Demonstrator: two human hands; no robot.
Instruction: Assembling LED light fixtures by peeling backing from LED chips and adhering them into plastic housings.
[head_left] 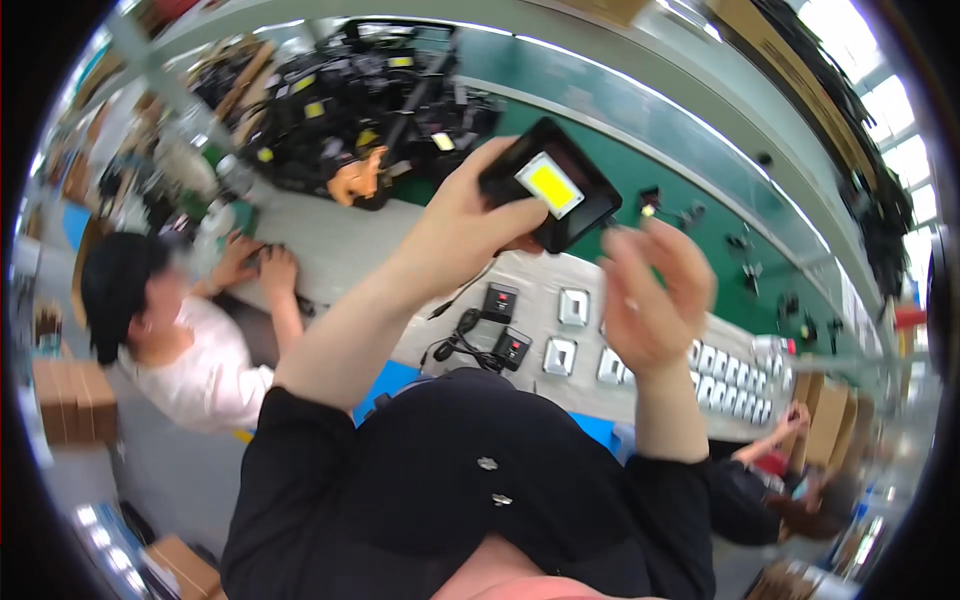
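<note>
My left hand (480, 215) is closed around a black, square-framed lamp housing (596, 208) with a bright yellow LED panel (553, 186) set in a white plate. The housing is held tilted above the bench, my thumb across its lower edge. Just right of it is my right hand (657, 295), raised with bent fingers and smeared by motion; whether it holds anything small cannot be made out. Below, two small black boxes (500, 302) with red switches and a coiled black cable (462, 338) lie on the bench. Silver square frames (573, 307) lie beside them.
Several silver frames (735, 385) stand in rows to the right. Black parts with yellow panels (310, 110) are heaped at the far left. More small black parts lie on the green surface (690, 190) beyond. A co-worker (190, 330) works at left, another person (770, 490) at right.
</note>
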